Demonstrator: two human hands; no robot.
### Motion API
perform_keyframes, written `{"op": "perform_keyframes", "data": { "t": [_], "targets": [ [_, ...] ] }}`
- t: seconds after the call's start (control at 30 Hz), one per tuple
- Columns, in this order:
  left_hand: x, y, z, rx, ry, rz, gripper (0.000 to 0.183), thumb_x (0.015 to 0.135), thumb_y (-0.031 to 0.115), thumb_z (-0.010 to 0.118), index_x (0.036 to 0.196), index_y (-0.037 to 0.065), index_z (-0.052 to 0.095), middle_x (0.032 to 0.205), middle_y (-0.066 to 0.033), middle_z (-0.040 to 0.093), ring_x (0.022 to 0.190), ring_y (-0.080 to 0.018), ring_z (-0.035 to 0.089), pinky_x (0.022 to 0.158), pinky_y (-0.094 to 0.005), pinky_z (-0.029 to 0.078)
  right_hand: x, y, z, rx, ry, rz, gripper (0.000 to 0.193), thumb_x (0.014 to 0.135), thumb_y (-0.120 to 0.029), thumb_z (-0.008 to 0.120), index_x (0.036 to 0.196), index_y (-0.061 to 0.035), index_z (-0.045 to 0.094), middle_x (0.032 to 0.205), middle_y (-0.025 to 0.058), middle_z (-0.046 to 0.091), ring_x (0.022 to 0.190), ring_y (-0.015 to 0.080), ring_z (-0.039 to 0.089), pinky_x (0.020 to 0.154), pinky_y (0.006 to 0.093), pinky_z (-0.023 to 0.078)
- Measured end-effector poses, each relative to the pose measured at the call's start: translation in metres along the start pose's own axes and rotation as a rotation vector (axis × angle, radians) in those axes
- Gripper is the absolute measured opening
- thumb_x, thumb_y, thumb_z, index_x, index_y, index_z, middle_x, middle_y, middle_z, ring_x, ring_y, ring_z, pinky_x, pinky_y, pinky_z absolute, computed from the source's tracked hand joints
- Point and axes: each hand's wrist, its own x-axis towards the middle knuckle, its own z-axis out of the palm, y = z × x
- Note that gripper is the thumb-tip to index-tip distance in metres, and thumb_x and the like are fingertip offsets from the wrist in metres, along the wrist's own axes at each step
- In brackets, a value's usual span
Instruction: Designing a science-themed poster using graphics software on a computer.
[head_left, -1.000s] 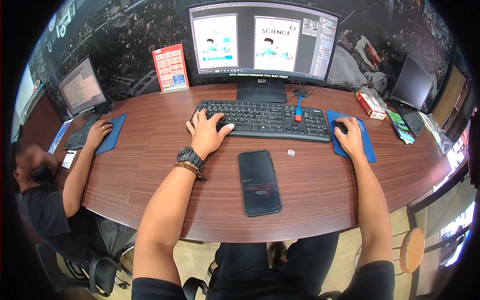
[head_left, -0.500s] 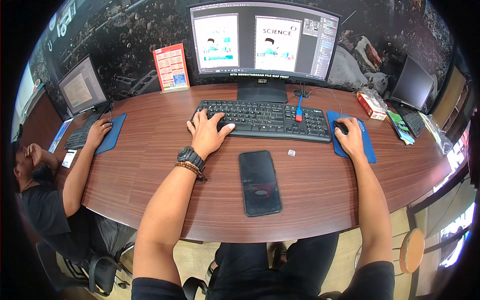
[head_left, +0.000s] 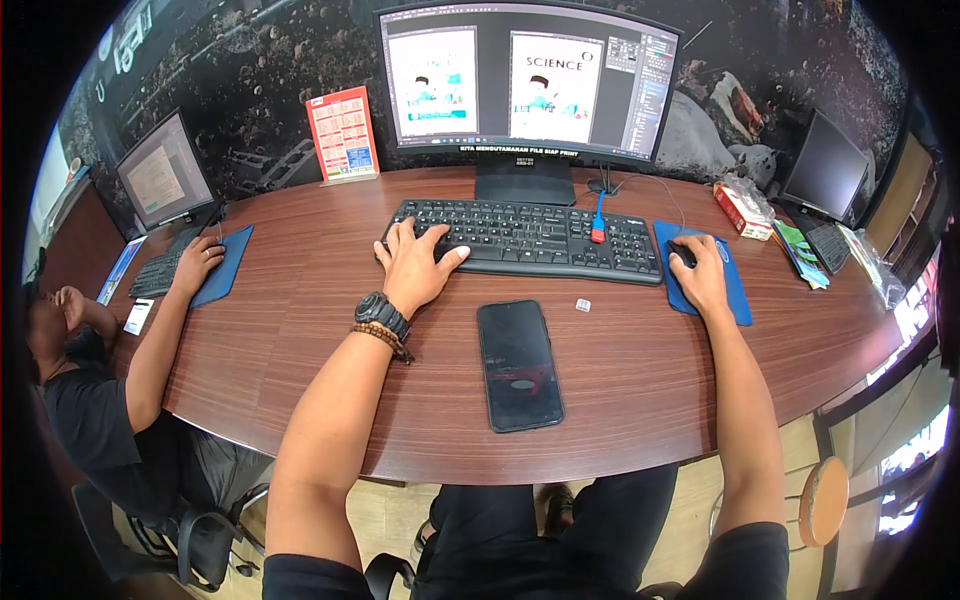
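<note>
Presently, at the head view: person seated at a curved wooden desk (head_left: 300,330), both hands on computer controls.

Left hand (head_left: 415,265) lay spread flat, fingers fanned over the left end of the black keyboard (head_left: 530,240), thumb out toward 3 o'clock; a dark watch and a bead bracelet sat at the wrist. Right hand (head_left: 703,275) was cupped down over a black mouse (head_left: 682,255) on the blue mouse pad (head_left: 735,295), fingers pressed together. A black phone (head_left: 519,364) lay face up at 6 o'clock of the keyboard, apart from both hands. The monitor (head_left: 530,85) at 12 o'clock showed two page layouts. At 9 o'clock a co-worker's hand (head_left: 200,258) rested on a second mouse pad. Judgement: layout editing was in hand; the next move would call for a key press with the left fingers together with small pointer travel by the right.
</note>
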Motion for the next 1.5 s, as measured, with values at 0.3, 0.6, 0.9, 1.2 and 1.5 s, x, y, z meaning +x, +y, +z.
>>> {"op": "perform_keyframes", "data": {
  "t": [0.3, 0.6, 0.9, 1.2, 1.5],
  "targets": [
    [0.000, -0.001, 0.003, -0.016, 0.000, -0.010, 0.055, 0.091, 0.054, 0.064, 0.130, 0.015, 0.066, 0.146, -0.0311, 0.041, 0.140, -0.0448, 0.030, 0.113, -0.0648, 0.014, -0.001, -0.001, -0.002, 0.029, -0.038, -0.044, 0.031, 0.082, -0.018, 0.069, 0.109, -0.0037, 0.071, 0.113, 0.0166, 0.062, 0.108, 0.0347, 0.061, 0.095, 0.0410, 0.049],
    [0.001, -0.003, 0.001, -0.048, -0.066, -0.026, 0.060, 0.091, 0.056, 0.063, 0.134, 0.014, 0.063, 0.150, -0.0328, 0.034, 0.145, -0.0479, 0.020, 0.113, -0.0731, 0.006, 0.000, -0.002, 0.000, 0.049, -0.068, -0.067, 0.031, 0.083, -0.017, 0.071, 0.112, -0.0043, 0.069, 0.115, 0.0164, 0.061, 0.110, 0.0344, 0.061, 0.097, 0.0408, 0.048],
    [0.001, -0.002, 0.000, -0.044, -0.067, -0.024, 0.058, 0.091, 0.055, 0.063, 0.134, 0.015, 0.063, 0.151, -0.0332, 0.033, 0.144, -0.0480, 0.020, 0.112, -0.0733, 0.005, 0.002, -0.012, 0.000, -0.035, -0.078, 0.036, 0.037, 0.083, -0.022, 0.068, 0.116, -0.0062, 0.066, 0.119, 0.0174, 0.058, 0.114, 0.0362, 0.059, 0.099, 0.0424, 0.047],
    [0.000, -0.001, 0.002, -0.035, -0.052, -0.023, 0.057, 0.092, 0.054, 0.062, 0.133, 0.014, 0.063, 0.151, -0.0347, 0.032, 0.145, -0.0489, 0.018, 0.113, -0.0729, 0.005, 0.000, -0.003, 0.003, 0.042, -0.044, -0.007, 0.033, 0.081, -0.016, 0.067, 0.113, -0.0051, 0.068, 0.117, 0.0161, 0.059, 0.112, 0.0345, 0.059, 0.098, 0.0410, 0.047],
    [0.002, -0.001, 0.003, -0.014, 0.039, -0.029, 0.046, 0.096, 0.044, 0.061, 0.128, 0.012, 0.066, 0.150, -0.0306, 0.037, 0.143, -0.0478, 0.024, 0.115, -0.0683, 0.013, 0.001, -0.002, 0.003, 0.033, -0.046, -0.008, 0.031, 0.082, -0.015, 0.068, 0.111, -0.0049, 0.068, 0.117, 0.0153, 0.060, 0.111, 0.0344, 0.060, 0.097, 0.0405, 0.048]
  ]
}}
